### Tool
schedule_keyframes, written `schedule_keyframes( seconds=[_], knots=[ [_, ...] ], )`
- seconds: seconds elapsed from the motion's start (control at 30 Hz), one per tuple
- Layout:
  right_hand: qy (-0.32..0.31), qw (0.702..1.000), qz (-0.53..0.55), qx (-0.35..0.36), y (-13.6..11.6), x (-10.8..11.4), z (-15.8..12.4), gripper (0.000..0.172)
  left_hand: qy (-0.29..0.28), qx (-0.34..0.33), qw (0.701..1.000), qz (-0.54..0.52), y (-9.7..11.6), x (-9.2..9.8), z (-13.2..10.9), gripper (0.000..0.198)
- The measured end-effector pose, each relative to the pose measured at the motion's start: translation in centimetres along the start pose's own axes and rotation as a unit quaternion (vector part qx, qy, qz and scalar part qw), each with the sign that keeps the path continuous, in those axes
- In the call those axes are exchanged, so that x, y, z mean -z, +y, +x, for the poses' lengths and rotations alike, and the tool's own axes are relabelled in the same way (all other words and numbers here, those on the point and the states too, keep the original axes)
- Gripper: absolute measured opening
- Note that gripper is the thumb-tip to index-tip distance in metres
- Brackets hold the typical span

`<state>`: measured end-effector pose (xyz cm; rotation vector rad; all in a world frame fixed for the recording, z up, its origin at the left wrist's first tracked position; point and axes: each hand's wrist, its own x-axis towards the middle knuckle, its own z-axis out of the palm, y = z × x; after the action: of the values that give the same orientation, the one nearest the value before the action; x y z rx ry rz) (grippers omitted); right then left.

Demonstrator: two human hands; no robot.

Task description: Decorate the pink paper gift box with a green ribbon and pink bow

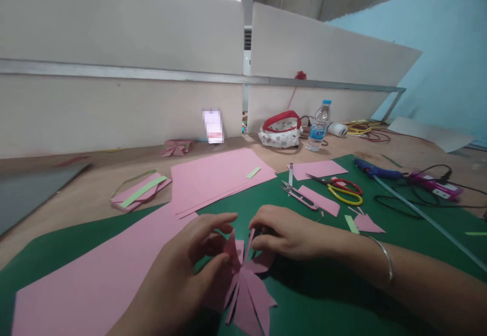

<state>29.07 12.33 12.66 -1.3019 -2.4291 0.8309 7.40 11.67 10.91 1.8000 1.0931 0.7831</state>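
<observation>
A pink paper bow (pixel 253 291) with pointed petals and thin strips sits over the green mat between my hands. My left hand (pixel 186 267) curls around its upturned left part, thumb and fingers closed on the paper. The fingers of my right hand (pixel 283 229) are pinched at a narrow upright strip on the bow's top right. Part of the bow's left side is hidden behind my left hand. Large pink paper sheets (pixel 216 176) lie beyond my hands. A pair of thread snips (pixel 300 195) and scissors with red and yellow handles (pixel 344 194) rest past my right hand.
A blue glue gun (pixel 376 168) with a black cable lies at the right of the green mat (pixel 411 244). Behind stand a water bottle (pixel 318 130) and a white pouch (pixel 281 135). Folded pink paper (pixel 142 192) with a light green strip lies at left. Pink scraps lie near the scissors.
</observation>
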Motion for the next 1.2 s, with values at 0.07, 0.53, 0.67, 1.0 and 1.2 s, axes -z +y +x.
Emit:
schedule_keyframes(
  seconds=[0.07,0.53,0.67,1.0,1.2],
  knots=[
    [-0.015,0.994,0.106,-0.02,0.7,0.1,-0.1,0.022,0.031,-0.084,0.994,0.065,0.1,0.4,-0.4,0.033],
    [-0.059,0.816,0.576,-0.004,0.4,-2.2,-0.3,0.068,0.123,-0.139,0.975,0.125,1.3,0.4,-1.2,0.023],
    [0.003,0.834,0.55,-0.045,-0.1,-2.1,-0.4,0.062,0.12,-0.042,0.991,0.036,1.1,0.2,-1.0,0.034],
    [0.076,0.928,0.366,-0.015,-1.2,-1.7,-1.4,0.062,-0.084,0.171,0.963,-0.192,0.7,-1.2,0.1,0.038],
    [0.123,0.895,0.428,-0.016,-1.4,-0.8,-1.6,0.054,-0.059,0.172,0.965,-0.19,0.9,-1.0,-0.2,0.029]
  ],
)
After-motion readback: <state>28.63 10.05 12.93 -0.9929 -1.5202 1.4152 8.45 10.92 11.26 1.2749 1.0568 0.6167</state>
